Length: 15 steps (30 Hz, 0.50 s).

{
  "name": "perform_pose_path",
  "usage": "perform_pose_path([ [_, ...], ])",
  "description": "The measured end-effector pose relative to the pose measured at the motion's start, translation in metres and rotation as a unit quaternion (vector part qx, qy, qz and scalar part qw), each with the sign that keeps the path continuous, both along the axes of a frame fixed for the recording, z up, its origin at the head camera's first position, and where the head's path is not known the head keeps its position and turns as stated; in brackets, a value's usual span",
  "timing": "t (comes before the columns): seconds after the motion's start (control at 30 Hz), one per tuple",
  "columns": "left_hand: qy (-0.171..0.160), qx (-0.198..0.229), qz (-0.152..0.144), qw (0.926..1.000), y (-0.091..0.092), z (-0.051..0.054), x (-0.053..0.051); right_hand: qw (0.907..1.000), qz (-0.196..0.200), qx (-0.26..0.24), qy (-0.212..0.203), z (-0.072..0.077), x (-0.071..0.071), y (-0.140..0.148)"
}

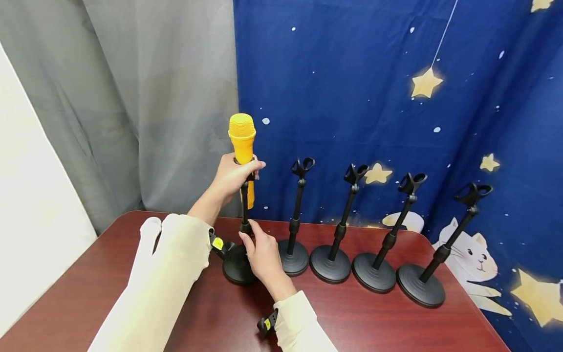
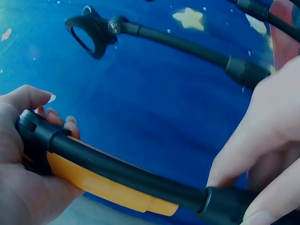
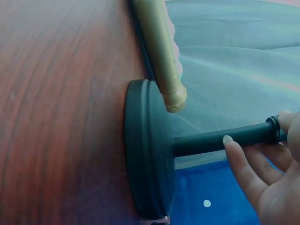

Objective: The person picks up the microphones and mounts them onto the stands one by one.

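Toward eleven o'clock in the head view, we see a left hand (image 1: pixel 229 173) grip a yellow microphone (image 1: pixel 242 144) at the clip (image 2: pixel 35 136) of a black stand (image 1: pixel 236 273), while a right hand (image 1: pixel 265 254) pinches its collar (image 2: pixel 224 205). We judge this height adjustment, next calling for a steady hold. The microphone looks near-upright, mesh head uppermost.

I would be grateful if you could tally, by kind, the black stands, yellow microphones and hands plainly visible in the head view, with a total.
Black stands: 5
Yellow microphone: 1
Hands: 2
Total: 8
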State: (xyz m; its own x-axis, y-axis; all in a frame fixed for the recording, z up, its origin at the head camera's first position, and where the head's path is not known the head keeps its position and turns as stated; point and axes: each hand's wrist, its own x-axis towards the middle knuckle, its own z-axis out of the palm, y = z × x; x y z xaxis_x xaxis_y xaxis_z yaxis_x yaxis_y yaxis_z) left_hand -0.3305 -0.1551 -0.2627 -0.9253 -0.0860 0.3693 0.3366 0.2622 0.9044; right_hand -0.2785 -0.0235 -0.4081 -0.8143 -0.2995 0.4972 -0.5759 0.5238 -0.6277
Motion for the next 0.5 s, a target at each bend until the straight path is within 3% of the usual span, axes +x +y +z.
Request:
perform_pose_path([
  [0.3,-0.008,-0.002,-0.03,0.9995,-0.001,0.0,-0.001,0.9988,0.01,0.009,-0.048,0.006,-0.004,0.004],
  [0.4,-0.003,0.009,-0.041,0.9991,-0.005,-0.005,0.003,0.9969,0.015,0.038,-0.067,0.007,-0.005,0.008],
  [0.5,0.008,0.02,-0.024,0.9995,-0.009,-0.015,0.012,0.9938,0.014,0.072,-0.084,0.005,-0.007,0.011],
])
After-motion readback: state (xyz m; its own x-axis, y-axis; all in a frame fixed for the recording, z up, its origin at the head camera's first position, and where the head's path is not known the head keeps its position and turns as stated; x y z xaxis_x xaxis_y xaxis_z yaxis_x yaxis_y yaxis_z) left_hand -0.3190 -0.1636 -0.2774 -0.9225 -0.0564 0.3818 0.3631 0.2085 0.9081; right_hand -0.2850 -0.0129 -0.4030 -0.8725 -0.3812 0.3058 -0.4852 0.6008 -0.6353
